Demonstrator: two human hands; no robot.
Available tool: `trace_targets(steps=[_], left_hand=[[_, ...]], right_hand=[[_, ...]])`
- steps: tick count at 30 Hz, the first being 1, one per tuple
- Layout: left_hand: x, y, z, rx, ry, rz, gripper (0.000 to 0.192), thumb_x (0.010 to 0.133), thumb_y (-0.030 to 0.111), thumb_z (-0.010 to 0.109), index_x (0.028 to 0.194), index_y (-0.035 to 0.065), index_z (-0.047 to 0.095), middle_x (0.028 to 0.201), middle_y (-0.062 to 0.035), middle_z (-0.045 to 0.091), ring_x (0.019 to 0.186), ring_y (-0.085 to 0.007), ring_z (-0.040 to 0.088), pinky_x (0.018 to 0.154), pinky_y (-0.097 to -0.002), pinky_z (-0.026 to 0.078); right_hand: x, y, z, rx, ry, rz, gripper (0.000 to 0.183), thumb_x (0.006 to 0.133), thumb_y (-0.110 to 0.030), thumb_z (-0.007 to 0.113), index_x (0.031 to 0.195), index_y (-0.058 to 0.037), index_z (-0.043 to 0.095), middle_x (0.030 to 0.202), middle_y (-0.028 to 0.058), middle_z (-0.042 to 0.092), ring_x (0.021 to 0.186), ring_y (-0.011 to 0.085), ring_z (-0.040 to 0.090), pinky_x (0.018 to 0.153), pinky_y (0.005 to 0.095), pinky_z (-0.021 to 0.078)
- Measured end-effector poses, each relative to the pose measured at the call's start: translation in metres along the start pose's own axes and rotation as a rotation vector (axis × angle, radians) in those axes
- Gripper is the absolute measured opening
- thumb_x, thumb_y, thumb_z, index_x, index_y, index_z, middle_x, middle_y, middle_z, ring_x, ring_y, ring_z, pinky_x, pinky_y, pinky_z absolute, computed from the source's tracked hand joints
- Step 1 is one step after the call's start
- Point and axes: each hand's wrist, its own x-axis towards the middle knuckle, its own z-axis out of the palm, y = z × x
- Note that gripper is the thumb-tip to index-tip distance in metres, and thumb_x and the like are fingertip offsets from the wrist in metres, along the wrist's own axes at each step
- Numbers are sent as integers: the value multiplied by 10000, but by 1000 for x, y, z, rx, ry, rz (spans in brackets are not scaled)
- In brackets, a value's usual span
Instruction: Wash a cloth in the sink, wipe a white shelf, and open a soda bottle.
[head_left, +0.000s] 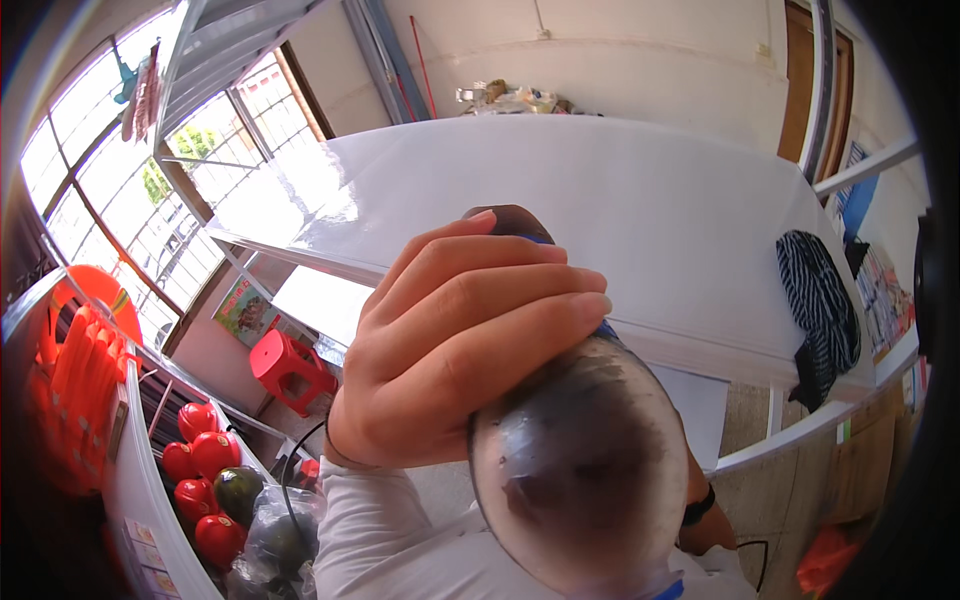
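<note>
My left hand (457, 330) reaches in from the left, its fingers wrapped over a large rounded object (592, 465) close to the camera. That object has a glossy oval front, dark at the top and paler below, with blue edging at the side and a dark brown part above the fingers. I cannot tell exactly what it is. A black band (699, 506) circles my right wrist, and the right hand itself is mostly hidden behind the object. Beyond it stretches a broad white tabletop (600, 195).
A black-and-white striped cloth (817, 315) lies at the table's right end. To the left are a red plastic stool (292, 367), red helmets (217, 454), a dark green helmet (238, 489), a clear plastic bag (281, 525) and orange life vests (82, 382). A cardboard box (862, 465) stands at right.
</note>
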Motion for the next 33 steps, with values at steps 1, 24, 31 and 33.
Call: trace_targets(steps=[1,24,31,33], left_hand=[[1,-1,-1,9,-3,16,360,761,293,729,990,72,563,897,-118,667,880,-259,645,862,-466,484],[19,-7,-6,9,79,116,396,733,239,758,1012,61,539,906,-143,649,880,-276,629,856,-445,497],[19,-6,-11,35,83,120,373,754,238,741,1008,61,532,902,-138,650,870,-272,627,853,-443,498],[18,-4,-11,48,87,115,368,757,235,738,1006,61,530,899,-137,649,867,-271,627,853,-443,499]], right_hand=[[1,0,0,44,10,17,203,819,27,611,1011,-28,577,908,11,505,790,73,509,700,201,440],[0,27,4,162,96,60,257,804,37,615,1047,-9,544,824,32,544,692,79,521,610,209,461],[-4,30,6,207,78,87,275,802,18,631,1060,-11,542,802,25,550,678,72,518,604,203,454],[-6,34,6,213,75,93,275,801,15,633,1060,-12,544,799,24,551,677,71,518,603,201,453]])
